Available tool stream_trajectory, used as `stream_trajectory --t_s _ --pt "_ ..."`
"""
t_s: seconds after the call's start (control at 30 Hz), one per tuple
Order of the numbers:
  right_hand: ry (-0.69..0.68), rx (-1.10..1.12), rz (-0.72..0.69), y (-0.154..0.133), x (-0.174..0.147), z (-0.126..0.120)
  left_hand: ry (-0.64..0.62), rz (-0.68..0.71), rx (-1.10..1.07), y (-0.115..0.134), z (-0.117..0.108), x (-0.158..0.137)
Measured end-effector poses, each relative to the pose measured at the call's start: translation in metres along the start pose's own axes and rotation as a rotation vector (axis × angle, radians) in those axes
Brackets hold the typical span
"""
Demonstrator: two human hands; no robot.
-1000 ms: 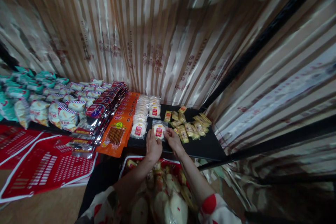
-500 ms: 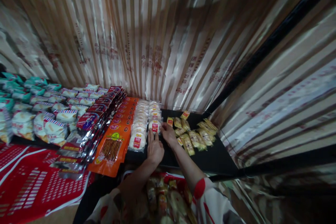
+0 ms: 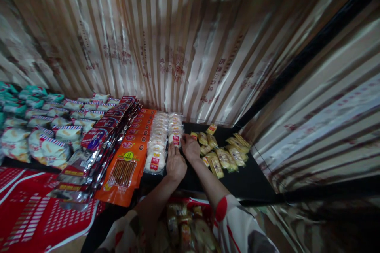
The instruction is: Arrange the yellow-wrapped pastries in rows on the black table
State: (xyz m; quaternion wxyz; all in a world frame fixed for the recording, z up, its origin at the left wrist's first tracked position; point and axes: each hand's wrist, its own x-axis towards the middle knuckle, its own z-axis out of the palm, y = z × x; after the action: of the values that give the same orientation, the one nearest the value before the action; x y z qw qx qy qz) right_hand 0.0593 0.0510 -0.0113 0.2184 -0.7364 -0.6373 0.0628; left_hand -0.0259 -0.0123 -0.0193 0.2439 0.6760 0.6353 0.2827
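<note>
Your left hand [image 3: 176, 166] has straight fingers touching the front white pack [image 3: 175, 139], and your right hand [image 3: 191, 147] bends at its side; I can't tell if either grips. This row stops at your hands, while the longer row [image 3: 157, 154] beside it looks more finished. Orange bags [image 3: 127, 162] crowd the left, and yellow packs [image 3: 222, 160] lie messily on the black shelf [image 3: 246, 187], close to your right hand.

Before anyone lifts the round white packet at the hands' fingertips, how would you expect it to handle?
The white packet may feel slippery, since it looks wrapped in clear film. Its pale round contents resemble crackers or cakes, so a hard squeeze might break them. Being broad and flattish, it would probably slide when pushed rather than roll.
</note>
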Motion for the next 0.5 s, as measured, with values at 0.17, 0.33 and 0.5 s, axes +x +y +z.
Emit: stream_trajectory --t_s 0.17,0.33,0.5 --pt "0.029 0.149 -0.008 0.0 0.003 0.009 -0.001 0.008 -0.011 -0.001 -0.001 0.002" --pt "0.053 0.216 0.001 0.0 -0.009 0.008 -0.011 0.041 0.027 -0.006 -0.004 0.0" --pt "0.046 0.304 -0.134 0.007 -0.049 -0.005 0.021 0.149 0.038 -0.006 -0.009 -0.025"
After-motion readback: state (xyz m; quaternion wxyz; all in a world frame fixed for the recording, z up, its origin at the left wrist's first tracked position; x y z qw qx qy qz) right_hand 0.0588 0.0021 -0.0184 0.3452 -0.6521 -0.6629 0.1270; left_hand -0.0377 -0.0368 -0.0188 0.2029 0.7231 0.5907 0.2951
